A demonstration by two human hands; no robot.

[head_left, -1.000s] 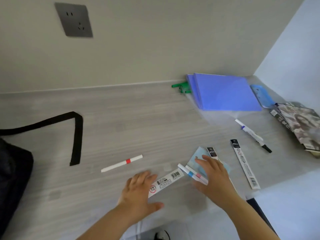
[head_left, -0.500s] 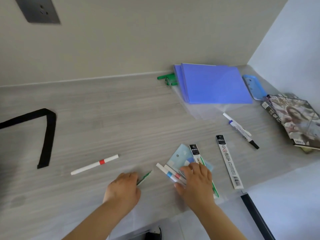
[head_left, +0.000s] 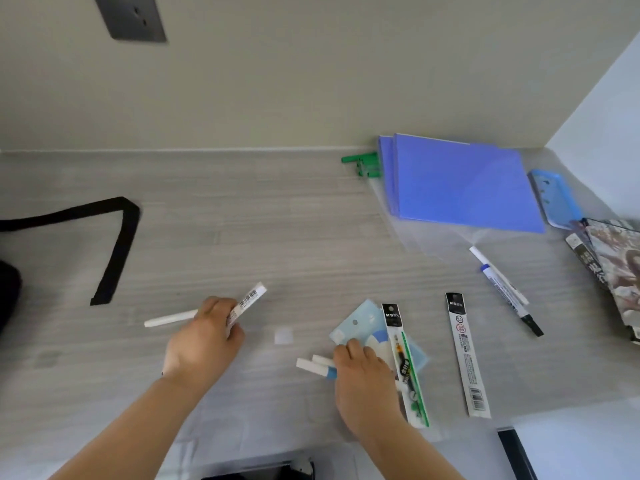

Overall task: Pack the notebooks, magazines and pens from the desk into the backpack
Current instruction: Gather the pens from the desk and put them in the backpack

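Observation:
My left hand is closed on a white barcoded pen packet, its fingers over the white pen lying on the desk. My right hand presses down on two white pens beside a light blue card and a green refill packet. Another refill packet and a marker lie to the right. Purple notebooks sit at the back, a magazine at the right edge. The black backpack shows at the far left with its strap.
Green pens lie by the notebooks against the wall. A blue case rests in the back right corner. A wall socket is above. The desk's front edge runs just below my hands.
My left hand has lifted the barcoded packet and moved left onto the white pen. My right hand stays on the two white pens. The view has shifted back toward the left.

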